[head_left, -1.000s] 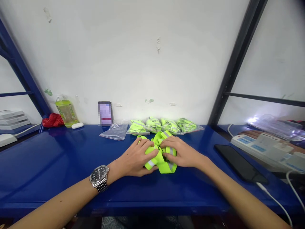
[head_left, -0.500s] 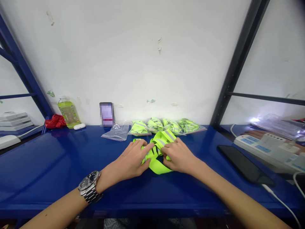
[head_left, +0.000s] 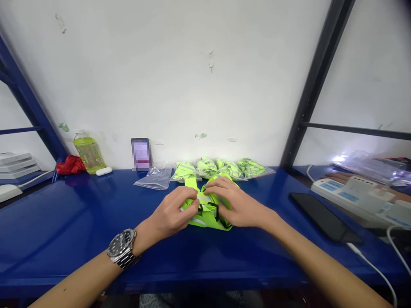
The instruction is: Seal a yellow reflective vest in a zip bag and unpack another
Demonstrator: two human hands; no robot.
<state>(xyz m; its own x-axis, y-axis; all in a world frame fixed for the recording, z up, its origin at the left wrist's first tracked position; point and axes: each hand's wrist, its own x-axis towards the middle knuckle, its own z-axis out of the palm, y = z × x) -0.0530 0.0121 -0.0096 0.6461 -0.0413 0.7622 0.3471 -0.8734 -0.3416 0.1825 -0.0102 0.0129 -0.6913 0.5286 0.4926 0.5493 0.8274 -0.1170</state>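
A neon yellow-green reflective strap vest (head_left: pixel 205 220), with grey stripes and black clips, lies bunched on the blue table in front of me. My left hand (head_left: pixel 175 209), a steel watch (head_left: pixel 121 246) on its wrist, pinches the vest's left side between thumb and fingers. From the right, my right hand (head_left: pixel 236 201) curls over the bundle, its fingers on top and its thumb tucked at the near side. Parts of the vest are hidden under both hands. One strap end (head_left: pixel 192 183) sticks out away from me.
Several clear bags with similar yellow vests (head_left: pixel 226 169) line the wall. Left of them lie a flat clear zip bag (head_left: pixel 156 177), a propped phone (head_left: pixel 141 154), a white case (head_left: pixel 104 171) and a bottle (head_left: pixel 88 152). A black phone (head_left: pixel 324 218) and power strips (head_left: pixel 349 192) are right.
The vest is gathered into a more compact bundle, and its near loop is folded in. My right hand has shifted onto the top of it. The view has turned slightly.
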